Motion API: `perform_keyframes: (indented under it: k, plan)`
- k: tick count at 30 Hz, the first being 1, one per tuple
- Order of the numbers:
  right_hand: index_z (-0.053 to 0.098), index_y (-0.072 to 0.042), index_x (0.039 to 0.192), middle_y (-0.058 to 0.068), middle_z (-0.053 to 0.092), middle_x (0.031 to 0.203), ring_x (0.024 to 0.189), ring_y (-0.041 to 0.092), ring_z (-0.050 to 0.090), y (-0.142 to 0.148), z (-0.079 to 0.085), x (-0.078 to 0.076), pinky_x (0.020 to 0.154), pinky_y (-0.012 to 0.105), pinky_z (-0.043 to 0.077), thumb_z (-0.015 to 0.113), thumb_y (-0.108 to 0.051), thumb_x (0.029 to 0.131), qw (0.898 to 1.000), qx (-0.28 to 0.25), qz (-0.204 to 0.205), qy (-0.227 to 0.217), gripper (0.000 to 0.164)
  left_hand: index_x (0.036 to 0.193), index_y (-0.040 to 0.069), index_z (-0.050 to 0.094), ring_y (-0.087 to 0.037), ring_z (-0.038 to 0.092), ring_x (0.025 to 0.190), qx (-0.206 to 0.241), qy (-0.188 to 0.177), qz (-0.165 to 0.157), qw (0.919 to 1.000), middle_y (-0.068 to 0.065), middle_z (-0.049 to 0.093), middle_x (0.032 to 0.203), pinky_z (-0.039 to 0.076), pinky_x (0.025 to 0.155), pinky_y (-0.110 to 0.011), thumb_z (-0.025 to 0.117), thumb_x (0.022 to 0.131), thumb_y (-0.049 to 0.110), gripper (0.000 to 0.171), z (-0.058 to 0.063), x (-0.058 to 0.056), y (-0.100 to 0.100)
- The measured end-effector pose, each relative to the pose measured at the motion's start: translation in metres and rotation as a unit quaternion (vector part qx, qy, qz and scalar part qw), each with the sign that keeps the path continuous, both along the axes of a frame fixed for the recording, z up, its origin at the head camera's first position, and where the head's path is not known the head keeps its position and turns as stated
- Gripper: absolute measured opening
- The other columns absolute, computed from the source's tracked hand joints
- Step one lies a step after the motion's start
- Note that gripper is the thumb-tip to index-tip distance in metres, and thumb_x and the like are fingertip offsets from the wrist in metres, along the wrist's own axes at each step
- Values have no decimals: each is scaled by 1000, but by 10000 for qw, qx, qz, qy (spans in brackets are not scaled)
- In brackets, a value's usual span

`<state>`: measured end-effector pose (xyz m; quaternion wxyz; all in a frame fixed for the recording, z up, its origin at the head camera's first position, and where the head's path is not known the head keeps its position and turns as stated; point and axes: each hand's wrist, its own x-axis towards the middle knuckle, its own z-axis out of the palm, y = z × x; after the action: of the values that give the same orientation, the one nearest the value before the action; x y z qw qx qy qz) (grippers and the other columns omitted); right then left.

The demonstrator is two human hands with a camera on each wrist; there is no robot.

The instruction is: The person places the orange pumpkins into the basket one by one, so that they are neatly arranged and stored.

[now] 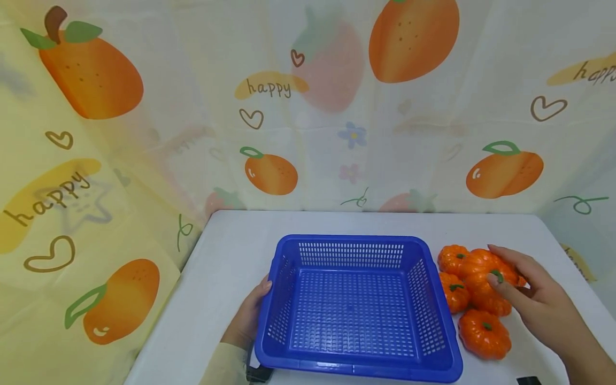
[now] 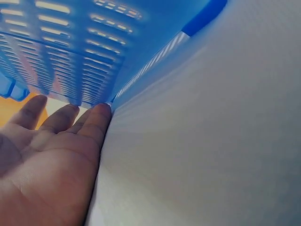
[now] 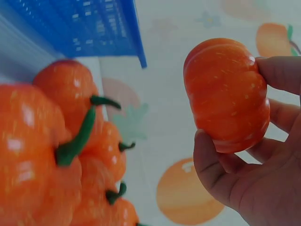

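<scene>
A blue plastic basket (image 1: 353, 369) with slotted walls stands on the white table, with nothing inside. My left hand (image 1: 248, 315) rests against its left side, thumb tip at the rim. In the left wrist view, the nearly straight fingers (image 2: 96, 123) touch the slotted outer wall. On the right, my right hand (image 1: 546, 302) holds an orange toy pumpkin (image 3: 228, 96) between thumb and fingers. Below and beside it sit several more toy pumpkins with green stems, among them a front pumpkin (image 1: 485, 335) and a back-left pumpkin (image 1: 452, 259).
The pumpkins crowd close to the basket's right wall. A fruit-printed curtain (image 1: 308, 160) hangs behind the white table (image 1: 231, 246) and along its sides. Dark objects, one of them a black item (image 1: 259, 373), show at the near edge.
</scene>
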<state>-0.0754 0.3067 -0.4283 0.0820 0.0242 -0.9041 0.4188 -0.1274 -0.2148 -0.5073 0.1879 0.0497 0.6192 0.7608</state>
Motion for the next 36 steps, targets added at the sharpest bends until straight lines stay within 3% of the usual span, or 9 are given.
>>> perform_keyframes:
  k: [3, 6, 12, 22, 36]
  plan:
    - [44, -4, 164, 29, 43, 158, 124, -3, 41, -8, 1, -3, 82, 4, 43, 66, -15, 110, 9998, -50, 182, 70, 59, 176, 23, 14, -47, 53, 134, -20, -32, -183, 9998, -31, 30, 168, 54, 99, -62, 44, 107, 48, 79, -32, -10, -14]
    - [46, -7, 164, 24, 45, 158, 123, -8, 40, -15, 4, -7, 84, 5, 45, 68, -14, 109, 9991, -98, 360, 194, 59, 176, 26, 17, -45, 54, 133, 54, -22, -137, 9999, -29, 31, 169, 54, 99, -59, 45, 108, 48, 77, -39, -12, -15]
    - [50, -15, 164, 15, 48, 157, 128, -4, 45, -31, 11, -12, 86, 12, 51, 68, -11, 109, 9958, -290, 780, 392, 58, 174, 29, 21, -45, 52, 136, 97, -135, 89, 9998, -24, 32, 171, 53, 101, -58, 47, 107, 44, 73, -36, -12, -12]
    - [52, -17, 163, 12, 52, 157, 130, 1, 51, -58, 20, -18, 88, 20, 56, 68, -7, 108, 9892, -453, 1273, 574, 58, 174, 30, 14, -45, 44, 142, 374, -70, -258, 9989, -23, 24, 173, 48, 107, -57, 42, 110, 42, 71, -34, -13, -14]
    - [54, -20, 161, 9, 52, 158, 129, 11, 55, -89, 23, -32, 92, 25, 56, 67, -9, 109, 9812, -609, 1753, 538, 55, 173, 36, 14, -47, 43, 144, 486, -96, -231, 9985, -19, 22, 175, 48, 108, -61, 42, 110, 41, 70, -34, -13, -13]
